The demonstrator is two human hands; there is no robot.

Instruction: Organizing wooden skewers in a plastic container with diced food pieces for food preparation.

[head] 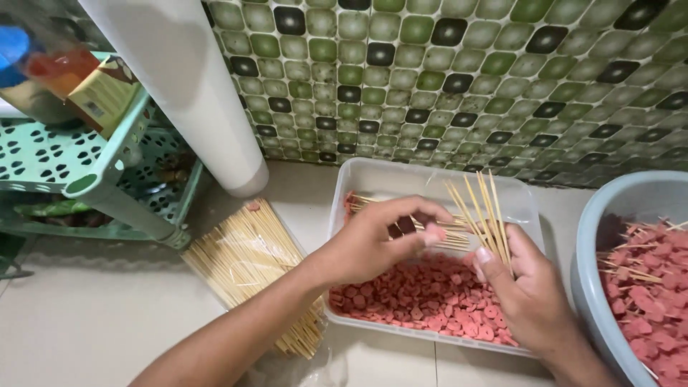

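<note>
A clear plastic tub (344, 188) on the floor holds many pink sausage slices (419, 297). My left hand (373, 240) reaches over it and pinches one pink sausage slice (434, 233) between thumb and fingers. My right hand (527, 287) grips a fan of several bamboo skewers (481, 208) that point up and away over the tub. The slice sits right at the skewer shafts.
A bundle of bamboo skewers in a clear bag (251, 261) lies left of the tub. A grey-blue basin (609, 229) at right holds skewered sausage pieces (656, 287). A green plastic rack (93, 165) and a white pipe (193, 93) stand at left against the tiled wall (466, 72).
</note>
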